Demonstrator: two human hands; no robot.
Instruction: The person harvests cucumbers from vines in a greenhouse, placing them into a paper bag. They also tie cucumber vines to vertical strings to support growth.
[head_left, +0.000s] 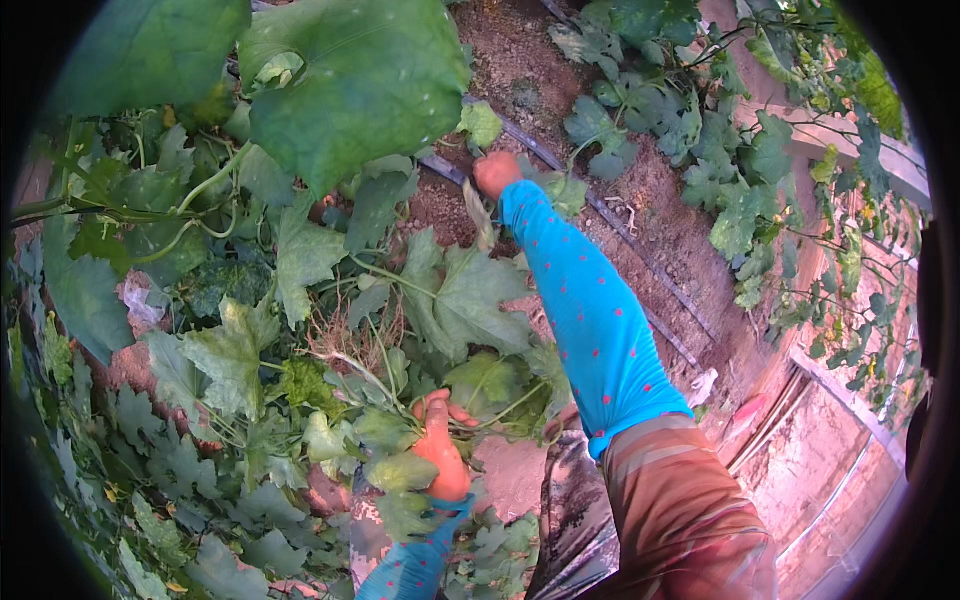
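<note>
My left hand (442, 442) is closed around the stems of a bunch of uprooted leafy plants (375, 382). Thin brown roots (352, 326) stick out at the bunch's upper end, and broad lobed leaves (472, 296) spread about it. My right hand (496, 174) reaches away from me, low over the soil, beside a black drip line (446, 169). Its fingers curl downward and are mostly hidden, so whether they grip a stem does not show. A small yellow-green leaf (480, 124) is just beyond it, and a wilted leaf (480, 214) hangs just below.
Large vine leaves (360, 75) hang close to the camera at upper left. A second drip line (615, 217) runs across bare soil (667, 225). Vines (720, 172) grow along the right, near a pale beam (847, 139). Thin poles (772, 420) lie at lower right.
</note>
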